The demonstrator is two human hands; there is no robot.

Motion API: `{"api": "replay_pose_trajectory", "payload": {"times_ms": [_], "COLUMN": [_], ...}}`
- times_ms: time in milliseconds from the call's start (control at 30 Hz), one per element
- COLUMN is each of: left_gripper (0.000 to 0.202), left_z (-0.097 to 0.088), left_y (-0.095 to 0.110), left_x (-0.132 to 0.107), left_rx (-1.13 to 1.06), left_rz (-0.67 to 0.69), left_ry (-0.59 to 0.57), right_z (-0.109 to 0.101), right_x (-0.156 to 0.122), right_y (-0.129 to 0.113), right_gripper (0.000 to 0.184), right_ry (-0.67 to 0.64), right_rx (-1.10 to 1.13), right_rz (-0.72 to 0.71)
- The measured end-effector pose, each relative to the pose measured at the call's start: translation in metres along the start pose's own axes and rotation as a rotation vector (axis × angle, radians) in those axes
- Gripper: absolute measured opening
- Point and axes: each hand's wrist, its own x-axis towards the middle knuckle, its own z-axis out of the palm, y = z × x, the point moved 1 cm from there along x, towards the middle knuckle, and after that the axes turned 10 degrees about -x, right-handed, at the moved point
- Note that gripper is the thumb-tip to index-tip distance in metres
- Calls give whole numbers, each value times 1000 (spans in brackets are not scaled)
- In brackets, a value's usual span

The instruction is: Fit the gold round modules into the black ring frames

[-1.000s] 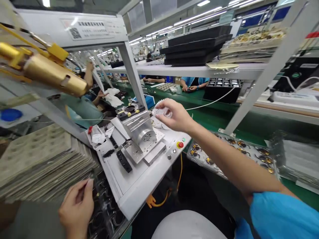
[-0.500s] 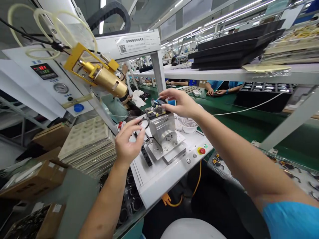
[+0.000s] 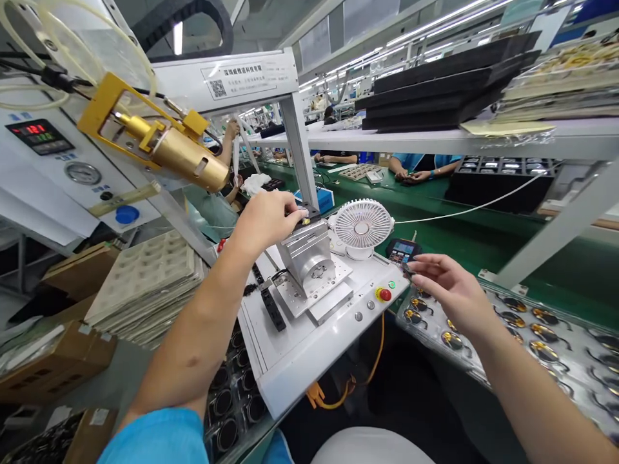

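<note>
My left hand (image 3: 268, 219) reaches over a silver metal fixture block (image 3: 302, 258), thumb and fingers pinched together at its black top plate (image 3: 309, 214). What they grip there is hidden by the hand. To the right, over the machine's front corner, my right hand (image 3: 452, 290) pinches a small dark part (image 3: 409, 269) between thumb and fingertips; its exact kind is too small to tell. Just behind these fingertips lies a handheld controller with buttons (image 3: 403, 250). Beyond the right hand is a clear tray (image 3: 476, 357) of round, shiny pieces with black leads.
A gold cylindrical dispensing head (image 3: 188, 158) hangs at upper left. On the machine are a white fan (image 3: 363, 225), a red emergency button (image 3: 385, 294) and a black strip (image 3: 273, 309). Stacked moulded trays (image 3: 140, 283) stand left. A co-worker's hands (image 3: 411, 175) are across the green bench.
My left hand has moved up and right onto the fixture top. My right hand has left the fixture and come down right, toward the tray. The view has turned slightly right.
</note>
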Motion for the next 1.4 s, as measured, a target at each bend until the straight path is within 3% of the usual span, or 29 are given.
{"api": "replay_pose_trajectory", "payload": {"times_ms": [133,300,467,567,700,800,833,933,1067,1133,1233,1333,1400], "left_gripper": [39,85,82,79,64,43,36,19,26,37,55,59,57], "left_z": [7,25,21,17,31,68,85,144,207,224,238,250,256], "left_y": [-4,-21,-32,-33,-26,-16,-12,4,34,47,60,62,61], "left_x": [-17,-40,-34,-44,-104,-170,-191,-243,-276,-279,-275,-269,-267], "left_rx": [-32,-108,-179,-224,-332,-594,-709,-1017,-1265,-1432,-1693,-1854,-1890], "left_rz": [34,214,233,256,317,320,283,-46,-524,-679,-794,-811,-833], "left_ry": [-86,27,-21,12,236,326,302,132,-180,-203,-165,-231,-252], "right_z": [-17,-22,-1,12,19,20,21,19,13,15,32,51,57], "right_x": [-14,-16,-12,-16,-25,-27,-25,-17,-25,-46,-89,-123,-131], "right_y": [31,73,94,99,104,105,105,100,89,87,93,105,109], "right_gripper": [61,67,79,84,88,88,88,88,71,65,79,85,83], "right_ry": [-12,-171,-365,-423,-416,-392,-387,-380,-359,-411,-472,-359,-292], "right_rx": [-26,-224,-652,-775,-871,-872,-855,-806,-777,-599,-207,-98,-108], "right_rz": [102,273,183,155,125,97,102,130,104,71,-5,-50,-60]}}
